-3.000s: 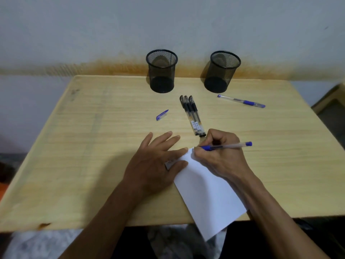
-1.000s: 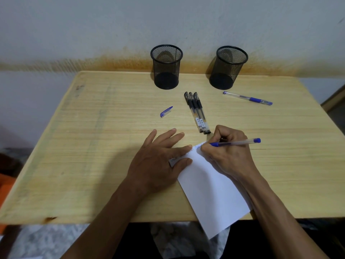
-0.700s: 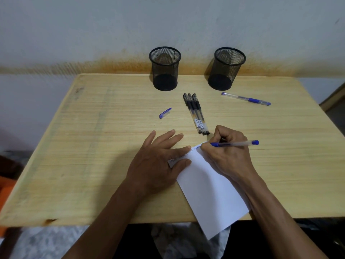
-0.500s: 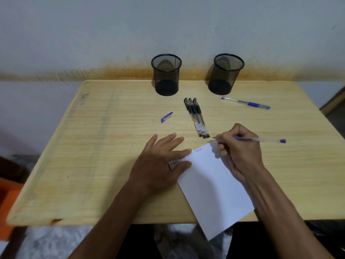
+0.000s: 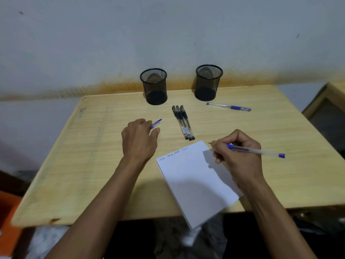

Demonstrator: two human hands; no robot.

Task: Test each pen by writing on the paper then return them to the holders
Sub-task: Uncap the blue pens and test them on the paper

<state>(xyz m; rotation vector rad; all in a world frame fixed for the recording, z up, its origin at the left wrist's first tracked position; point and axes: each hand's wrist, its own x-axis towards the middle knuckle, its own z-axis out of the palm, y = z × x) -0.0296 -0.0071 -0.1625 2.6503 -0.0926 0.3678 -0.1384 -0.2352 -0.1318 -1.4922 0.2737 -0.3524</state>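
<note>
My right hand (image 5: 237,156) grips an uncapped blue pen (image 5: 261,151), its tip just off the top right corner of the white paper (image 5: 194,176). A line of blue writing runs along the paper's top edge. My left hand (image 5: 139,141) is off the paper, its thumb and forefinger pinching the near end of a blue pen cap (image 5: 157,122) that lies on the table. Three black pens (image 5: 183,124) lie side by side in the middle. Another blue pen (image 5: 228,106) lies near the right holder (image 5: 208,83). The left holder (image 5: 154,86) also looks empty.
The wooden table (image 5: 93,165) stands against a grey wall with an orange stain. The paper overhangs the table's near edge. Another wooden piece of furniture (image 5: 328,101) stands at the far right. Something orange (image 5: 7,212) sits low at the left.
My right hand has lifted the pen off the paper and moved right. My left hand has left the paper and gone forward to the blue cap. The camera has tilted up.
</note>
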